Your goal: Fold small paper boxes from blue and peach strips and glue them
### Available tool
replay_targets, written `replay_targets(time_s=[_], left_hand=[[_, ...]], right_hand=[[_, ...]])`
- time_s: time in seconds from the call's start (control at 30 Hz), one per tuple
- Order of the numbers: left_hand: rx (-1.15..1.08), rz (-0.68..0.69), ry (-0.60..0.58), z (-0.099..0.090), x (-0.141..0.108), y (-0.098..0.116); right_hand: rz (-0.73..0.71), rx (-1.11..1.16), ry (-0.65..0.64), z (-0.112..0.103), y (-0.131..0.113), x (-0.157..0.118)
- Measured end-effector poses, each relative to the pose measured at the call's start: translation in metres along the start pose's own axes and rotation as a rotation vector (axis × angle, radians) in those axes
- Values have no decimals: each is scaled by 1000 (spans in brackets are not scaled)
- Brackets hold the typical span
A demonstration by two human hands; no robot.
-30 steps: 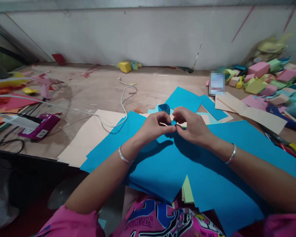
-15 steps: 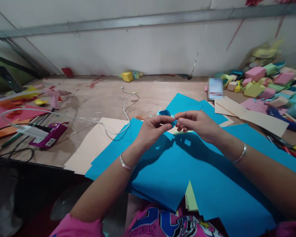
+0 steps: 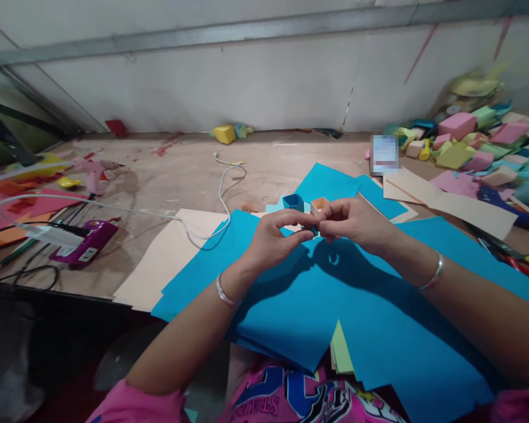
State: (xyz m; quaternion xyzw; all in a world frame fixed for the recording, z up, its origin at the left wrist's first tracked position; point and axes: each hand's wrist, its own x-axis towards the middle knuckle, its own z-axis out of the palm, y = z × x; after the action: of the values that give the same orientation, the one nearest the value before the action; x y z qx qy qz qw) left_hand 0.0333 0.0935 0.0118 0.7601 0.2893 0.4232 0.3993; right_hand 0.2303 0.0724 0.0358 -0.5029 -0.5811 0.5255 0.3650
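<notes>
My left hand (image 3: 278,238) pinches a small dark blue piece of paper (image 3: 314,230) between thumb and fingertips, mostly hidden. My right hand (image 3: 355,223) meets it there, thumb and forefinger closed at the same piece. Just behind the fingers stand a small open blue paper box (image 3: 293,202) and a small open peach paper box (image 3: 320,204). Beneath both hands lie large blue paper sheets (image 3: 286,317), with the hands' shadows on them.
Peach sheets (image 3: 152,264) stick out at the left. Beyond them are a purple power adapter (image 3: 90,242), a white cable (image 3: 223,194) and a pink glue gun (image 3: 96,173). Many folded paper shapes (image 3: 458,126) pile up at the right, near scissors (image 3: 518,258) and a phone (image 3: 384,154).
The fingertips of both hands have come together on the blue piece. The right hand has shifted slightly, and the peach box behind it now shows.
</notes>
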Motion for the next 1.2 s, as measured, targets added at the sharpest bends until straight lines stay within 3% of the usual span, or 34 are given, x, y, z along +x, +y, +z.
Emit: replay_targets(time_s=[0.1, 0.3, 0.5, 1.2], left_hand=[[51, 83, 18, 2, -1, -2], [118, 90, 115, 9, -2, -4], [118, 49, 181, 11, -4, -3], [93, 38, 262, 12, -5, -4]], right_hand=[[-53, -98, 33, 1, 2, -1], [-419, -505, 362, 11, 8, -7], [-725, -786, 437, 15, 11, -10], [-884, -896, 424, 23, 25, -9]])
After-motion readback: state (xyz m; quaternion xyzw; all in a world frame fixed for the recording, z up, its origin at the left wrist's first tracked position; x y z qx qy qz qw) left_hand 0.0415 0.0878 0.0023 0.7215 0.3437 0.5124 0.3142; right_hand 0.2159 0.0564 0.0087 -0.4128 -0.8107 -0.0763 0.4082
